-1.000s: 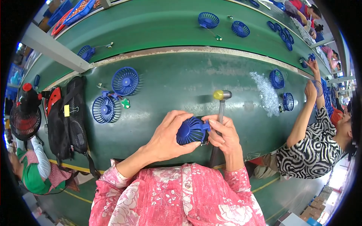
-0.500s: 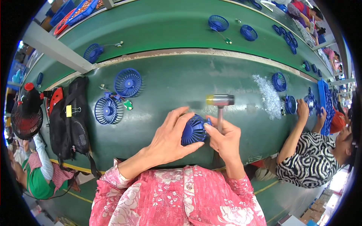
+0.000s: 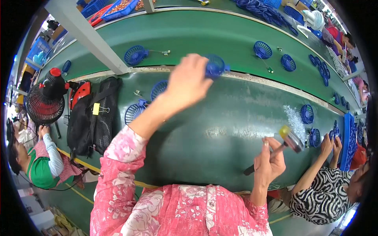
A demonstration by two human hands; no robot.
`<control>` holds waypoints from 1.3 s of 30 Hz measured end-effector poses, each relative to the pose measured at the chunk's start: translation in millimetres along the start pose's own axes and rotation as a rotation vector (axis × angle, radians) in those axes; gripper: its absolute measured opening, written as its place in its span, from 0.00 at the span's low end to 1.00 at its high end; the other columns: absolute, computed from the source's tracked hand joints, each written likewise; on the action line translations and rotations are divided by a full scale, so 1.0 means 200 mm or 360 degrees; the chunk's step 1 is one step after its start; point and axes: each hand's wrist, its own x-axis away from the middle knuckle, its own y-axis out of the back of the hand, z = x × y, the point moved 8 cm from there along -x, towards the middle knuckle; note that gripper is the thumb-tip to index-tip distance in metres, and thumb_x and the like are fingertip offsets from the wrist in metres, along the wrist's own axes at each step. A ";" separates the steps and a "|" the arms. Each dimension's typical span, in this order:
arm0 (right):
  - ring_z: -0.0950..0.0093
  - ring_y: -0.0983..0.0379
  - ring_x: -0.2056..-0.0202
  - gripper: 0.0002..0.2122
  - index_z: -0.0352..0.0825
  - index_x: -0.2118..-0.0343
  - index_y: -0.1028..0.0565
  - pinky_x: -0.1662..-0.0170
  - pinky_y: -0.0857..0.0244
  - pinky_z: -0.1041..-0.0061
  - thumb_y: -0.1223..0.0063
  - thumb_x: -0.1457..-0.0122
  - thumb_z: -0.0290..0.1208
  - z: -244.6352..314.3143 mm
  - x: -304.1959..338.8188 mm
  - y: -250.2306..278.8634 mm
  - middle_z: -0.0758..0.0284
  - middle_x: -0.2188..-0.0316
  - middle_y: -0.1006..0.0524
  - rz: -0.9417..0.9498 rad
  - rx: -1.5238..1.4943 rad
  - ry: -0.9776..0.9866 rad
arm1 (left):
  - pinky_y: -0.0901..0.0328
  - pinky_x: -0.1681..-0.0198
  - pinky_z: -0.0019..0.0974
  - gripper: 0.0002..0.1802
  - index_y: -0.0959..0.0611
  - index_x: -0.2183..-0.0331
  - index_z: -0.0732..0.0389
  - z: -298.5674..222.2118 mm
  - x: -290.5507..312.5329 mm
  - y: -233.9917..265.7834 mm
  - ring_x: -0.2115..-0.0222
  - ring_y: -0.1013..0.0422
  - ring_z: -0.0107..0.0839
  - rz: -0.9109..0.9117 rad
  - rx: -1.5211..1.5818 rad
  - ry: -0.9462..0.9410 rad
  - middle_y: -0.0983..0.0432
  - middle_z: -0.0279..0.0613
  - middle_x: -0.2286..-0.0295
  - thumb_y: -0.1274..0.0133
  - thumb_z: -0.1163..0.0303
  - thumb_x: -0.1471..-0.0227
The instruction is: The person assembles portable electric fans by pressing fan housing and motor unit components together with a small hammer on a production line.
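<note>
My left hand [image 3: 188, 78] is stretched out to the far edge of the table. Its fingers close on a round blue slotted fan cover [image 3: 215, 66], slightly blurred, over the rim of the green belt. Lower right, my right hand [image 3: 269, 162] grips a small mallet [image 3: 292, 139] by its dark handle. The mallet's head has one yellow face and is tilted up to the right. Beneath my left forearm, two more blue fan covers lie on the table, one of them a partly hidden cover [image 3: 134, 113].
Beyond the table runs a green conveyor belt [image 3: 189, 39] bearing several blue covers. At left stand a black bag [image 3: 92, 122] and a black fan [image 3: 46, 96]. Clear small pieces [image 3: 294, 120] are heaped at right, near a co-worker's hands [image 3: 330, 144]. A grey post [image 3: 92, 39] rises at far left.
My left hand has carried the blue cover from in front of me to the belt's edge. My right hand has left the cover and moved right with the mallet. The view has shifted.
</note>
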 end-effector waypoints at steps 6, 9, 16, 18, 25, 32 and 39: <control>0.88 0.44 0.91 0.08 0.25 0.61 0.25 0.89 0.54 0.84 0.49 0.36 0.26 -0.07 0.06 -0.06 0.61 0.73 0.22 0.0326 -0.0210 -0.0448 | 0.41 0.40 0.45 0.42 0.37 0.43 0.72 0.91 0.08 0.08 0.43 0.40 0.56 -0.0196 -0.0081 0.0954 0.40 0.66 0.45 0.38 0.64 0.54; 0.88 0.45 0.91 0.09 0.25 0.61 0.25 0.89 0.53 0.84 0.48 0.36 0.27 -0.15 0.07 -0.12 0.62 0.75 0.22 0.0409 -0.0233 -0.0611 | 0.42 0.39 0.47 0.41 0.37 0.43 0.73 1.11 0.11 -0.01 0.44 0.39 0.56 -0.0073 0.0161 0.1181 0.38 0.67 0.46 0.40 0.66 0.55; 0.88 0.45 0.92 0.09 0.25 0.61 0.23 0.90 0.54 0.85 0.47 0.37 0.27 -0.16 0.09 -0.18 0.60 0.75 0.20 0.0660 -0.0148 -0.0687 | 0.32 0.53 0.36 0.25 0.29 0.49 0.69 0.83 0.20 0.06 0.58 0.26 0.38 -0.0425 0.0691 0.0827 0.29 0.54 0.55 0.50 0.80 0.51; 0.88 0.45 0.92 0.09 0.24 0.61 0.24 0.90 0.55 0.85 0.47 0.37 0.27 -0.13 0.06 -0.17 0.59 0.76 0.20 0.0653 -0.0071 -0.0617 | 0.32 0.54 0.33 0.22 0.27 0.51 0.68 0.61 0.25 0.07 0.61 0.26 0.36 -0.0309 0.0919 0.0720 0.26 0.51 0.59 0.51 0.81 0.50; 0.88 0.46 0.93 0.15 0.23 0.55 0.26 0.91 0.54 0.85 0.53 0.33 0.33 -0.01 -0.02 -0.28 0.56 0.71 0.19 0.0607 -0.0172 -0.0538 | 0.33 0.50 0.37 0.22 0.25 0.52 0.64 -0.26 0.53 0.11 0.55 0.29 0.38 0.0257 0.1141 0.0190 0.30 0.47 0.56 0.51 0.86 0.50; 0.87 0.49 0.94 0.13 0.26 0.61 0.26 0.92 0.54 0.83 0.50 0.34 0.35 -0.08 0.00 -0.30 0.76 0.92 0.39 0.0832 -0.0167 -0.0709 | 0.29 0.58 0.37 0.23 0.29 0.49 0.66 -0.48 0.68 0.03 0.57 0.28 0.39 0.0162 0.1357 0.0101 0.32 0.51 0.52 0.50 0.84 0.48; 0.87 0.47 0.93 0.11 0.28 0.64 0.26 0.91 0.54 0.83 0.48 0.35 0.34 -0.11 0.02 -0.30 0.75 0.91 0.36 0.0739 -0.0237 -0.0679 | 0.31 0.79 0.29 0.24 0.32 0.47 0.68 -0.43 0.83 -0.31 0.77 0.27 0.26 0.0924 0.2723 0.1492 0.30 0.45 0.58 0.48 0.65 0.39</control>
